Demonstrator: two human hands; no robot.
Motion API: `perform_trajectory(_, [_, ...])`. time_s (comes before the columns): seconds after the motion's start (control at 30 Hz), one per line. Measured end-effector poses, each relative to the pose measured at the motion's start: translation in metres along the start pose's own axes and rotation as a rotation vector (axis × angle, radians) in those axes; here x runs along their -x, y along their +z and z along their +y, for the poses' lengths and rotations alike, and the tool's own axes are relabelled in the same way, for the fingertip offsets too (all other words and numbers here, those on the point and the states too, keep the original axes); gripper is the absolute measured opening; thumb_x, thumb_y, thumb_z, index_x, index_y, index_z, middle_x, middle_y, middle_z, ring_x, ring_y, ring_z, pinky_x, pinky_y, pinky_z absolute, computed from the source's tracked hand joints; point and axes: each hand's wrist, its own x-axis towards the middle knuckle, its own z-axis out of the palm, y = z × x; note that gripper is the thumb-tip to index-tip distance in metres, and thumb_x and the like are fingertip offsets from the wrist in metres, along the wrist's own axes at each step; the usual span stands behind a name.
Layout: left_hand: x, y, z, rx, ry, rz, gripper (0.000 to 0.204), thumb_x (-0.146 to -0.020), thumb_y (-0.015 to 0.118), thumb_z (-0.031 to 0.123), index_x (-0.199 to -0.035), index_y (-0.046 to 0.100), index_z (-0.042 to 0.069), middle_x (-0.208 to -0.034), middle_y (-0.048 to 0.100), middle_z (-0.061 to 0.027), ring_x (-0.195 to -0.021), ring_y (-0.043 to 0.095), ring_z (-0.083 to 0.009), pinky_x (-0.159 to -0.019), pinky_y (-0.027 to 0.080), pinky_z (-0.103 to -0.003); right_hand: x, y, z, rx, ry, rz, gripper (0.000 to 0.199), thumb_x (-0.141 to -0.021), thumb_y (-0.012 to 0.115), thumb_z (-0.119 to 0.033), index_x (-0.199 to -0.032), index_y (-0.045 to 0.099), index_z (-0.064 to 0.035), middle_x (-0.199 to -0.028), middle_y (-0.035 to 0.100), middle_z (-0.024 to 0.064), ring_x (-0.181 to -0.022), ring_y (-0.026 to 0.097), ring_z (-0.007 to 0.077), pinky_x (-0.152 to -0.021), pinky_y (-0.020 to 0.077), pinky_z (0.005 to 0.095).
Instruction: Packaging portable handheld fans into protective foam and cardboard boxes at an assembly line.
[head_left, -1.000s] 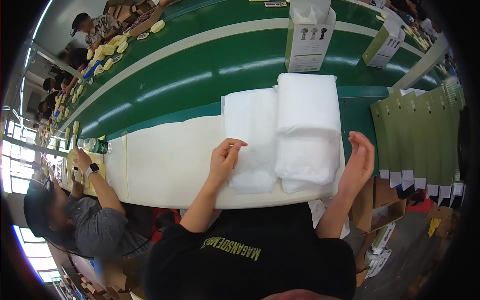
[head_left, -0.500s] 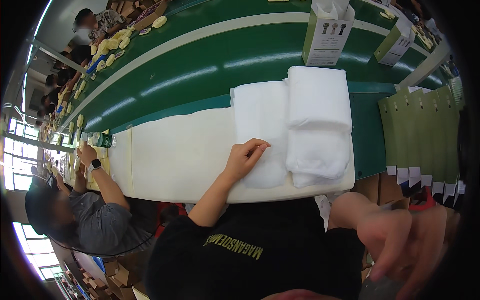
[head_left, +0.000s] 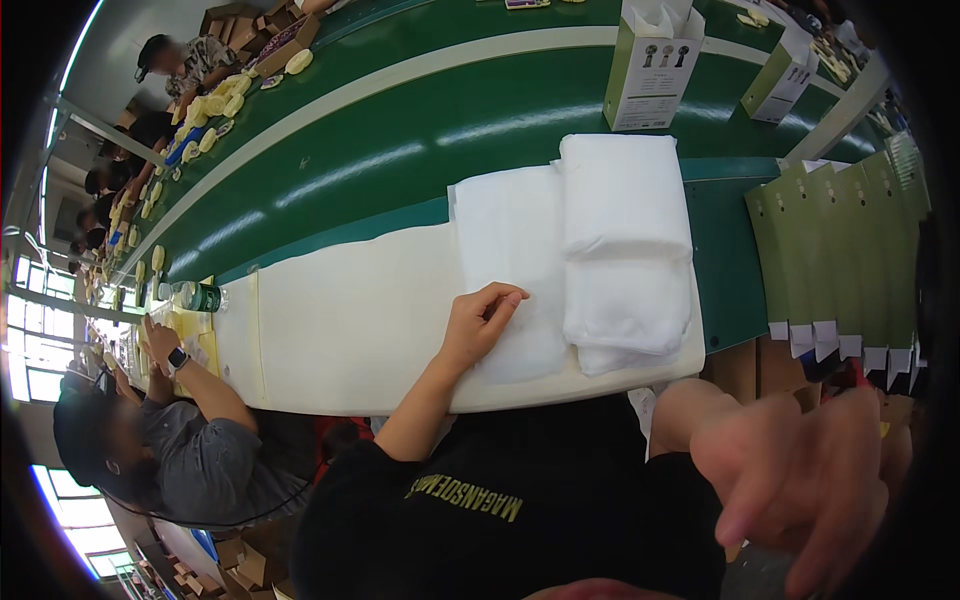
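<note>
My left hand (head_left: 482, 328) rests over a thin stack of white sheets (head_left: 508, 225), its fingers curled and thumb tip against the forefinger. Nothing shows in its grip, and the sheet beneath lies flat. Right beside that stack is a thicker folded pile of white sheets (head_left: 627, 215). Both lie on a cream-coloured padded work surface (head_left: 340, 310). At lower right, my right hand (head_left: 790, 470) is raised close to the camera, away from the table. Its fingers hang apart, slightly blurred, with nothing seen in them.
Beyond the work surface runs a green conveyor belt (head_left: 380, 150) carrying a green-and-white box (head_left: 650, 70) and another box (head_left: 780, 75). Flat green cartons (head_left: 840, 250) stand in a row at right. A co-worker (head_left: 200, 450) sits at left near a bottle (head_left: 200, 297).
The view has shifted slightly. My right hand's fingers are spread a little differently, while my left hand stays over the sheets. The co-worker's hand has moved lower, away from the bottle.
</note>
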Motion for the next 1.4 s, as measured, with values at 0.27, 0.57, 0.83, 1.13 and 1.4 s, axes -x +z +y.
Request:
perform_trajectory(0.27, [0.003, -0.002, 0.004, 0.014, 0.006, -0.022, 0.013, -0.093, 0.055, 0.009, -0.094, 0.066, 0.001, -0.059, 0.053, 0.0021, -0.051, 0.042, -0.0041, -0.047, 0.032, -0.021, 0.0, -0.01, -0.023, -0.117, -0.178, 0.052, 0.013, -0.085, 0.064, -0.025, -0.084, 0.063, -0.0116, -0.092, 0.058, -0.0022, -0.099, 0.049, 0.0113, -0.059, 0.0509, 0.0187])
perform_trajectory(0.57, [0.008, -0.004, 0.0, 0.009, 0.022, -0.033, 0.013, -0.092, 0.056, 0.009, -0.094, 0.067, 0.002, -0.066, 0.06, -0.001, -0.051, 0.046, -0.0063, -0.049, 0.037, -0.021, 0.073, -0.145, -0.005, 0.802, 0.626, 0.106, 0.021, -0.093, 0.055, -0.024, -0.105, 0.056, -0.0058, -0.089, 0.059, 0.0055, -0.078, 0.052, 0.0126, -0.074, 0.0424, 0.0264])
perform_trajectory(0.83, [0.003, -0.004, -0.001, 0.012, 0.009, 0.181, 0.01, -0.09, 0.06, 0.011, -0.097, 0.065, 0.005, -0.058, 0.053, -0.0013, -0.049, 0.046, -0.006, -0.048, 0.036, -0.022, 0.132, -0.205, -0.001, 1.205, 0.86, 0.578, 0.019, -0.098, 0.048, -0.016, -0.098, 0.061, -0.0015, -0.088, 0.059, 0.0022, -0.078, 0.051, 0.0081, -0.072, 0.0414, 0.0211])
perform_trajectory(1.13, [0.012, -0.006, -0.002, 0.098, 0.029, 0.002, 0.01, -0.092, 0.055, 0.005, -0.098, 0.063, 0.003, -0.055, 0.051, 0.0019, -0.045, 0.043, -0.0037, -0.041, 0.03, -0.02, 0.131, -0.189, 0.002, 1.359, 0.934, 0.336, 0.019, -0.098, 0.05, -0.017, -0.099, 0.061, -0.0016, -0.087, 0.058, 0.0003, -0.077, 0.05, 0.0066, -0.07, 0.0409, 0.0204])
perform_trajectory(1.4, [0.015, -0.016, -0.005, 0.008, 0.196, 0.212, 0.01, -0.09, 0.056, 0.003, -0.096, 0.064, 0.001, -0.058, 0.054, -0.0006, -0.048, 0.046, -0.0052, -0.044, 0.033, -0.02, 0.133, -0.196, -0.001, 1.378, 0.968, 0.322, 0.02, -0.098, 0.049, -0.017, -0.102, 0.061, -0.0015, -0.09, 0.059, 0.001, -0.079, 0.051, 0.0072, -0.072, 0.0417, 0.0211])
